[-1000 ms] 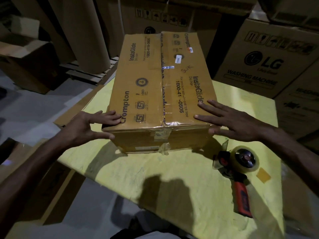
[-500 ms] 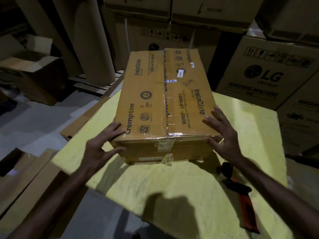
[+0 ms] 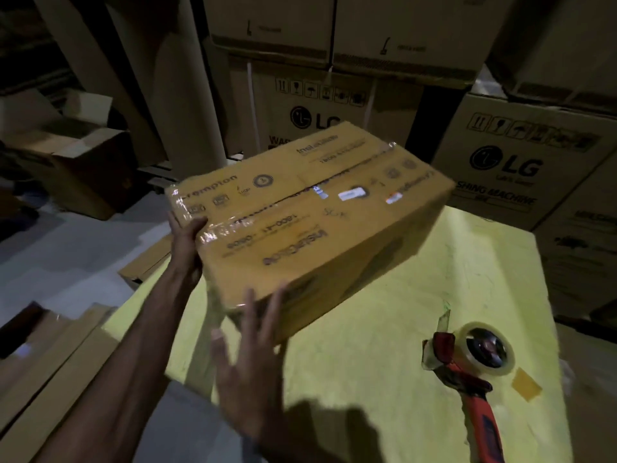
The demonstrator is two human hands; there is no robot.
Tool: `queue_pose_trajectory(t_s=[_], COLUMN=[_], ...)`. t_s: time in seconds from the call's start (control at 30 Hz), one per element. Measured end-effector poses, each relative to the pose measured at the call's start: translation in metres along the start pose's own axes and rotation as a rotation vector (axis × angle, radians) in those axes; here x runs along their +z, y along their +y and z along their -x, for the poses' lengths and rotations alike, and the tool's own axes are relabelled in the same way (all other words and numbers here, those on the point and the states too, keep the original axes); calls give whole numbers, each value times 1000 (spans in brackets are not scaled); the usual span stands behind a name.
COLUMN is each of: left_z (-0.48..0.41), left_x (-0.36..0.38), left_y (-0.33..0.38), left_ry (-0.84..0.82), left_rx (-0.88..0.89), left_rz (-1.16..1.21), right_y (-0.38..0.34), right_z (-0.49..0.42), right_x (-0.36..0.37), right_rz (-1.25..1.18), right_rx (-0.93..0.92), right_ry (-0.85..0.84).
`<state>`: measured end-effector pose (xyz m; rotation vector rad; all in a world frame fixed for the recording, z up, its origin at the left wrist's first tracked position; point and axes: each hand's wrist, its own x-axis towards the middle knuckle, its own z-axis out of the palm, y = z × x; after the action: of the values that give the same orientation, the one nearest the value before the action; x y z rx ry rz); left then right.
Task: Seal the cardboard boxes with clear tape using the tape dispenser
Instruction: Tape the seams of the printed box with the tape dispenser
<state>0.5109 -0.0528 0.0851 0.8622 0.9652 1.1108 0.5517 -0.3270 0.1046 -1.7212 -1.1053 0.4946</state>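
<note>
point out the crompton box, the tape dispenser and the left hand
box (image 3: 334, 222): head view, on its taped top face
tape dispenser (image 3: 480, 389): head view, on the red frame below the roll
left hand (image 3: 185, 235): head view, on the palm at the box's end

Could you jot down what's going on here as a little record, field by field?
place: storeroom with stacked cartons
surface: yellow table
box: taped along its top seam, tilted, blurred, near corner raised off the table
left hand: gripping the box's left end
right hand: open, fingers spread at the box's near corner
tape dispenser: lying on the table at right, untouched, red handle
</note>
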Motion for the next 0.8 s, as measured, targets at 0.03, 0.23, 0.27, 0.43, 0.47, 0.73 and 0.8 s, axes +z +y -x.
queue_pose_trajectory(t_s=[0.03, 0.23, 0.27, 0.43, 0.47, 0.73, 0.8], left_z=[-3, 27, 39, 134, 163, 202, 188], left_x=[-8, -16, -13, 7, 20, 88, 90], left_y=[5, 49, 54, 34, 22, -85, -84], left_ry=[-67, -104, -62, 58, 41, -69, -53], left_rx=[-88, -226, -143, 512, 598, 665, 678], left_rz=[13, -262, -408, -1139, -1165, -1295, -1184], right_y=[-8, -3, -1, 21, 25, 104, 97], right_z=[5, -22, -33, -133, -153, -234, -228], right_x=[12, -14, -31, -179, -211, -304, -301], right_rz=[-1, 122, 83, 284, 380, 428, 422], right_rx=[-4, -183, -215, -312, -221, 405, 421], right_ry=[-104, -284, -209, 483, 548, 47, 21])
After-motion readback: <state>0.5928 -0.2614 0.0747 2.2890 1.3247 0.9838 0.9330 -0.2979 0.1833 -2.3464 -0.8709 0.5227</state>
